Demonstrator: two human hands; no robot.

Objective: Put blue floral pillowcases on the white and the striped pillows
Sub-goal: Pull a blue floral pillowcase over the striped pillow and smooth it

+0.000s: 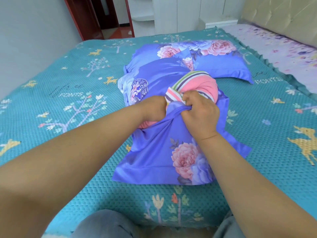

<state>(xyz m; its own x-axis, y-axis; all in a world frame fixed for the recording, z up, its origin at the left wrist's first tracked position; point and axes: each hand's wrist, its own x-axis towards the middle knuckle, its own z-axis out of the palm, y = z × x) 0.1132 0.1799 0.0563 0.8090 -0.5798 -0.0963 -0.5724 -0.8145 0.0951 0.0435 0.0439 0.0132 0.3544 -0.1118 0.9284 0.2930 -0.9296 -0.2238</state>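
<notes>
A blue floral pillowcase lies on the bed in front of me, partly filled. The striped pillow, pink with white, purple and green stripes, bulges out of its opening, bunched into a hump. My right hand grips the gathered edge of the pillowcase opening. My left hand is pushed in at the opening beside the pillow; its fingers are hidden under the fabric. Behind, a second pillow in a blue floral pillowcase lies flat.
The bed is covered by a teal quilted spread with deer and tree prints. A pale floral sheet and a beige headboard are at the right. White cabinets and a dark red door stand behind the bed. My knees show at the bottom edge.
</notes>
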